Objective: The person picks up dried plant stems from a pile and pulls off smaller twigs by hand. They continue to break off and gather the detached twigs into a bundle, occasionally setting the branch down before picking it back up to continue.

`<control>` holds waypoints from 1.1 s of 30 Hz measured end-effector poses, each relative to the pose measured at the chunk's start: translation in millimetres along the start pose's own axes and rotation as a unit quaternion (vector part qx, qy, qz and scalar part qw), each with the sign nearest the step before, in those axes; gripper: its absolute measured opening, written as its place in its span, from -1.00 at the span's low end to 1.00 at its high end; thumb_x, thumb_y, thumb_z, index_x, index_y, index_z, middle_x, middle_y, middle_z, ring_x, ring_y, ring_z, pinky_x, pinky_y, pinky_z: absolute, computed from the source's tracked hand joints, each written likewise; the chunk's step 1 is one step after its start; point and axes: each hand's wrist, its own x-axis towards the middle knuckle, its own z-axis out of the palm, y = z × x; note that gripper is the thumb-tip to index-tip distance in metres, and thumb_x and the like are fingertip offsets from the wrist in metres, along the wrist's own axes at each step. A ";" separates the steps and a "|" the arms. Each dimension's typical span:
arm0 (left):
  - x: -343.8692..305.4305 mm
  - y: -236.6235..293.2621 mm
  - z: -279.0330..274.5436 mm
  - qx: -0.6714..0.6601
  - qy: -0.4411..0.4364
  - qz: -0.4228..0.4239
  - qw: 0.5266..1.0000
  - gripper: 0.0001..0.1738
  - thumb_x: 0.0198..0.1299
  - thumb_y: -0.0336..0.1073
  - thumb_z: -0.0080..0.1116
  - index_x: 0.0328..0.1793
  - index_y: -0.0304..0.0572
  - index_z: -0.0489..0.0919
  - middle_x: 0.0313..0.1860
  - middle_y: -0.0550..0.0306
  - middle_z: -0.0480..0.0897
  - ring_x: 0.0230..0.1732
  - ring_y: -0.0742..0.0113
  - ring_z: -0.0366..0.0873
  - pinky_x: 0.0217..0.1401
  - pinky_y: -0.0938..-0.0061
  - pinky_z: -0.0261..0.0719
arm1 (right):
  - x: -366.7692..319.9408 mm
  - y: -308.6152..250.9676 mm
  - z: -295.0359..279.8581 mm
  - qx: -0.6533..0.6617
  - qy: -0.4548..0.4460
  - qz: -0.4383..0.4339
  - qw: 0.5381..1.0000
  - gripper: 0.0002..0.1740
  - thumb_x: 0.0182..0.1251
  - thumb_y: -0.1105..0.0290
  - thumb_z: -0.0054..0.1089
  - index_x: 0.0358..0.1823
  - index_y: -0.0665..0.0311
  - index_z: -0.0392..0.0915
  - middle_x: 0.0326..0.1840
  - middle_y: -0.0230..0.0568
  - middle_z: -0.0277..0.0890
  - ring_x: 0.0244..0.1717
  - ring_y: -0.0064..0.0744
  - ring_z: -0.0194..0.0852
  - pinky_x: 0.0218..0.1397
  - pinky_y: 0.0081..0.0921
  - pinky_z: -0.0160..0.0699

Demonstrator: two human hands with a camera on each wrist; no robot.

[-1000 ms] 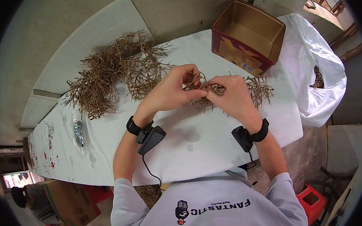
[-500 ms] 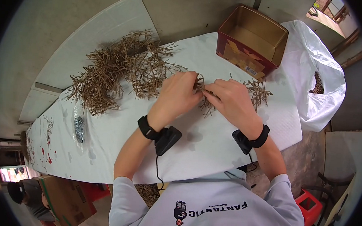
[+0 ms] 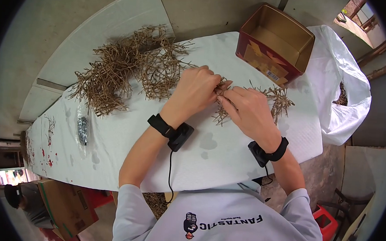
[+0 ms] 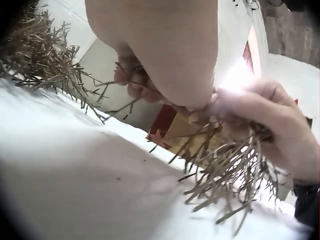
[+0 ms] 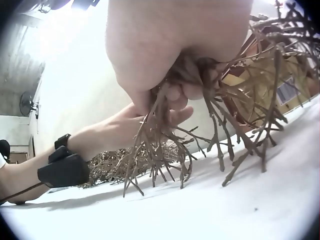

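My right hand [image 3: 250, 110] grips a bunch of dry, brown, branching twigs [image 3: 279, 100], whose forked ends spread out on both sides of the fingers. Right against it, my left hand [image 3: 193, 94] has its back turned up, with thumb and fingertips pinching a twig at the bunch. In the left wrist view a thin twig [image 4: 131, 83] runs across the left fingers, and the twig ends hang down under the right hand. From the right wrist view, twigs [image 5: 160, 135] stick out below the curled right fingers, just over the white table cover. The hands partly hide the bunch's middle.
A big tangled twig pile [image 3: 112, 71] lies left of the hands. Behind them stands a red and gold tin box [image 3: 267, 59], beside a white plastic bag [image 3: 320, 101]. A clear packet [image 3: 82, 129] lies at the left. Another person [image 3: 31, 205] is beyond the table.
My left hand has rolled over from thumb-side showing to back up, its fingertips pressed in close to the right hand. The right hand keeps its grip on the twigs.
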 end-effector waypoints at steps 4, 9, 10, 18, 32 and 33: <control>-0.7 -10.0 6.6 0.025 -0.017 0.036 0.999 -0.66 0.26 -0.18 0.26 -0.54 -0.18 0.60 -0.64 -0.04 0.58 -0.53 -0.05 0.58 -0.44 0.17 0.51 | -1.2 0.6 -1.0 0.018 -0.019 0.000 1.000 -0.84 0.38 0.35 0.24 -0.30 0.30 0.64 -0.43 -0.12 0.56 -0.44 -0.02 0.50 -0.31 -0.20 0.45; -4.6 -28.7 15.5 0.026 -0.021 0.064 0.997 -0.63 0.29 -0.15 0.24 -0.56 -0.14 0.58 -0.71 -0.02 0.52 -0.59 -0.04 0.54 -0.47 0.17 0.48 | -2.3 -1.4 -3.6 0.027 -0.079 -0.006 0.996 -0.82 0.37 0.38 0.23 -0.37 0.32 0.61 -0.51 -0.09 0.52 -0.46 0.00 0.48 -0.34 -0.18 0.42; -4.6 -32.7 15.5 0.026 -0.020 0.064 0.997 -0.63 0.29 -0.15 0.24 -0.56 -0.14 0.58 -0.71 -0.02 0.52 -0.59 -0.04 0.54 -0.47 0.17 0.48 | -1.6 -2.3 -4.8 0.026 -0.095 -0.013 0.995 -0.82 0.36 0.39 0.23 -0.38 0.33 0.60 -0.53 -0.08 0.50 -0.47 0.00 0.47 -0.35 -0.18 0.41; -16.9 -98.7 -29.8 -0.115 0.206 -0.169 0.957 -0.60 0.42 -0.26 0.12 -0.45 -0.43 0.51 -0.70 -0.04 0.45 -0.67 0.21 0.30 -0.53 0.31 0.29 | -6.0 -2.5 -16.5 0.247 -0.087 -0.054 0.964 -0.80 0.38 0.42 0.23 -0.38 0.40 0.59 -0.56 -0.12 0.49 -0.54 -0.24 0.47 -0.41 -0.38 0.33; 3.5 -9.5 -45.9 -0.401 -0.098 -0.083 0.907 -0.62 0.16 -0.31 0.40 -0.52 -0.39 0.45 -0.48 0.16 0.61 -0.37 0.57 0.45 -0.34 0.51 0.44 | 0.3 9.5 -11.2 0.443 -0.051 0.170 0.879 -0.75 0.58 0.42 0.02 0.16 0.37 0.44 -0.18 -0.32 0.60 -0.18 -0.66 0.47 -0.05 -0.65 0.44; 2.9 -11.0 -42.6 -0.404 -0.099 -0.056 0.907 -0.60 0.12 -0.34 0.42 -0.55 -0.35 0.40 -0.47 0.17 0.62 -0.32 0.58 0.50 -0.31 0.53 0.48 | 0.6 11.2 -12.8 0.441 -0.057 0.173 0.879 -0.76 0.60 0.42 -0.02 0.16 0.35 0.42 -0.19 -0.30 0.59 -0.17 -0.66 0.46 -0.03 -0.64 0.44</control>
